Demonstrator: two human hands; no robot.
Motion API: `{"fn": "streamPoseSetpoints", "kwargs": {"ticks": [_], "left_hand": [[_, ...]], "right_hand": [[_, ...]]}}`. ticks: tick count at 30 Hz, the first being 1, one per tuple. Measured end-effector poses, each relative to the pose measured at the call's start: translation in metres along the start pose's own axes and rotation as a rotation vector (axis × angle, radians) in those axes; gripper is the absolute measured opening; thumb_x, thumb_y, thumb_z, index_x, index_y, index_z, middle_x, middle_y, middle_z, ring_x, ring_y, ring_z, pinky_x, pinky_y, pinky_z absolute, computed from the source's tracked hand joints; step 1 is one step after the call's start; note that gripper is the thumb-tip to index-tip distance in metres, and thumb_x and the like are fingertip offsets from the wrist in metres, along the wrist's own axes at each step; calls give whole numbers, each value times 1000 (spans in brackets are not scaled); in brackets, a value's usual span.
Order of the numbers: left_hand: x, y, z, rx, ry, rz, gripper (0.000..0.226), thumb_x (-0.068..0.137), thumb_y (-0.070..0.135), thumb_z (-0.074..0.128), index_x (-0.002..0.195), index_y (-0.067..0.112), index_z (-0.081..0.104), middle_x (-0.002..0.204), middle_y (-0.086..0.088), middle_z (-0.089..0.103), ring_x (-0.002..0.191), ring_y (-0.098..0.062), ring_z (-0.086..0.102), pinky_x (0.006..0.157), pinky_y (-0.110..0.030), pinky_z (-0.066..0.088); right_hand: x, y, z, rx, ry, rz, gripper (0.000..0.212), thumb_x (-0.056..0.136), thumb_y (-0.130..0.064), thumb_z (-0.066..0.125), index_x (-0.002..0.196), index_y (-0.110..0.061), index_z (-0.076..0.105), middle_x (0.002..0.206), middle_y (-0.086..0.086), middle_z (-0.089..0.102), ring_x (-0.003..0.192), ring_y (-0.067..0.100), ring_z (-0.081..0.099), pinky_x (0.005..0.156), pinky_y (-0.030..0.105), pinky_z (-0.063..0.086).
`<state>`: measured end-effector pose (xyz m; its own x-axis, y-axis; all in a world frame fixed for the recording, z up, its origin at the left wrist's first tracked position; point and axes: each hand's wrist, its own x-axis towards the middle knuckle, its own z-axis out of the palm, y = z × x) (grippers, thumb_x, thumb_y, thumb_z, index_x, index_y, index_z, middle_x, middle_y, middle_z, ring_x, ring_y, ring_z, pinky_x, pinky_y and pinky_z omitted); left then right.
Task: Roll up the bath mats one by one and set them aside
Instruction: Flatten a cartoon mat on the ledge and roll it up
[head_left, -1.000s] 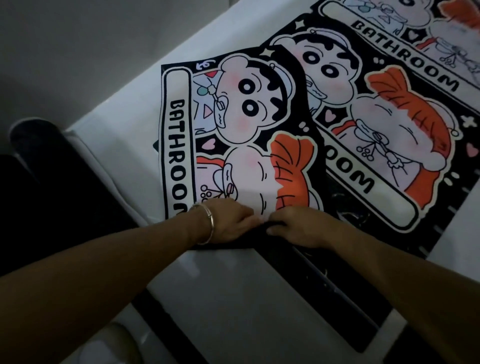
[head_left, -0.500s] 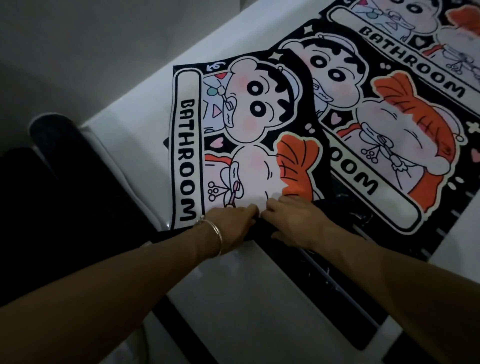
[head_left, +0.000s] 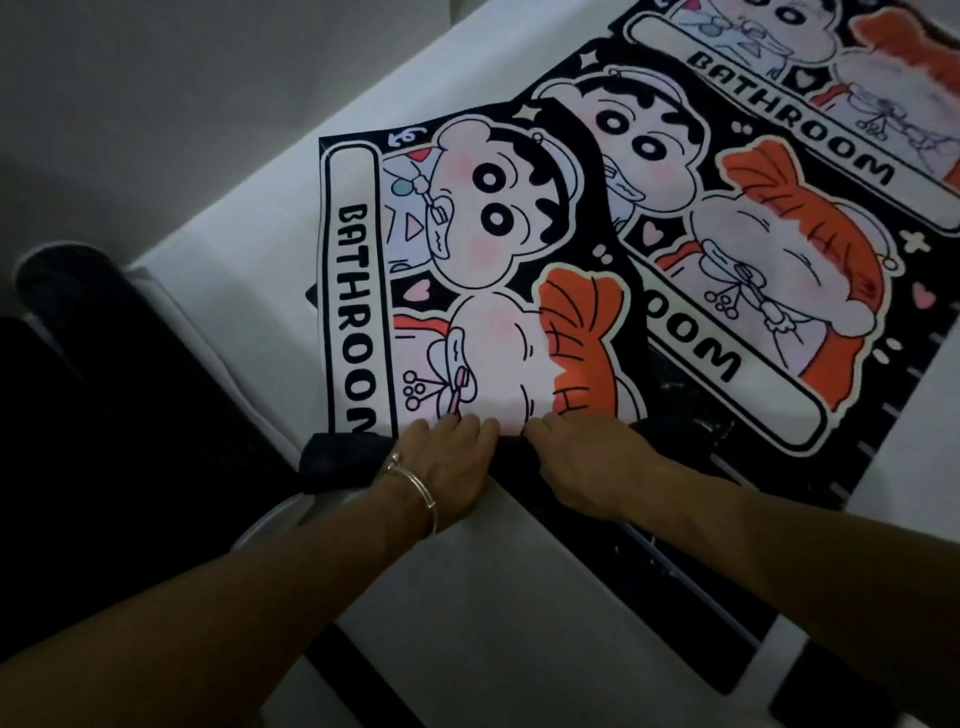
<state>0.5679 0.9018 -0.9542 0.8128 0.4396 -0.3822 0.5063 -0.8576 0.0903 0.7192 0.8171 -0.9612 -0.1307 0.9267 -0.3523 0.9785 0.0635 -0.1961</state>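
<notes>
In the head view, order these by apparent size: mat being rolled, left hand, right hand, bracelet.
Largest: mat being rolled.
Next: left hand and right hand, which look about alike.
Smallest: bracelet.

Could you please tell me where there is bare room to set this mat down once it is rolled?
Bare white surface lies left of the top bath mat, between its BATHROOM border and the surface's left edge. A narrower strip shows right of the second mat. The middle and far end are crowded with overlapping mats.
</notes>
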Motion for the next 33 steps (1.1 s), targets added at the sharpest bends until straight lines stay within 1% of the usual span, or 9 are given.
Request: {"fn": "streamPoseSetpoints", "kwargs": {"ticks": [5, 9, 12, 15, 18, 21, 25, 28, 33], "left_hand": [[2, 6, -1, 146, -55, 51, 33, 94, 42, 40, 113, 17, 39, 104, -5, 51, 88, -21, 52, 67, -32, 37], [9, 12, -3, 226, -122, 34, 21, 96, 23, 44, 115, 14, 42, 105, -5, 62, 91, -25, 63, 66, -31, 36], [14, 14, -2, 215, -239, 22, 23, 94, 16, 45, 116, 15, 52, 111, -6, 63, 100, -27, 62, 73, -33, 42], [18, 11, -2, 148, -283, 4, 27, 92, 19, 49, 119, 15, 52, 111, -9, 61, 98, -28, 61, 75, -35, 45], [15, 10, -4, 127, -155, 42, 39, 92, 16, 51, 128, 16, 35, 107, -7, 57, 87, -24, 58, 66, -33, 38], [13, 11, 1, 133, -62, 30, 42, 91, 12, 51, 127, 16, 31, 110, -6, 52, 94, -25, 57, 67, -32, 36], [23, 4, 0, 94, -241, -36, 26, 94, 20, 48, 119, 14, 47, 108, -9, 61, 97, -27, 61, 71, -34, 43], [23, 2, -5, 84, -191, -25, 27, 93, 19, 49, 119, 15, 45, 109, -8, 59, 98, -28, 60, 69, -34, 42], [19, -1, -1, 114, -65, -49, 27, 92, 16, 50, 118, 16, 41, 112, -6, 57, 99, -27, 60, 74, -35, 45]], "right_hand": [[-1, -11, 5, -21, -83, 188, 34, 85, -21, 55, 116, -12, 44, 114, 9, 54, 102, 27, 53, 75, 32, 38], [3, -10, 6, -92, 14, 199, 34, 70, -27, 74, 95, -10, 57, 88, 8, 64, 75, 25, 64, 51, 28, 33], [6, -9, 11, -87, -77, 167, 21, 87, -26, 57, 102, -10, 57, 102, 9, 64, 90, 27, 63, 62, 28, 32], [5, -7, 11, -141, 0, 133, 33, 62, -26, 80, 83, -10, 60, 75, 8, 64, 65, 27, 63, 55, 28, 30], [6, -5, 8, -25, -107, 208, 20, 84, -25, 61, 98, -11, 58, 96, 8, 65, 85, 28, 64, 61, 29, 37], [21, 3, 4, 197, -254, 291, 8, 86, -22, 53, 88, -16, 57, 103, 10, 65, 92, 29, 62, 65, 29, 40], [20, -5, 8, -4, -122, 201, 19, 84, -18, 56, 103, -13, 55, 106, 9, 61, 97, 28, 58, 67, 28, 33], [18, -7, 8, -24, -73, 204, 20, 87, -16, 55, 107, -13, 54, 109, 8, 61, 99, 28, 58, 70, 29, 33], [40, -1, -12, 160, -362, 254, 24, 84, -16, 59, 107, -9, 61, 109, 13, 63, 98, 30, 60, 68, 26, 39]]}}
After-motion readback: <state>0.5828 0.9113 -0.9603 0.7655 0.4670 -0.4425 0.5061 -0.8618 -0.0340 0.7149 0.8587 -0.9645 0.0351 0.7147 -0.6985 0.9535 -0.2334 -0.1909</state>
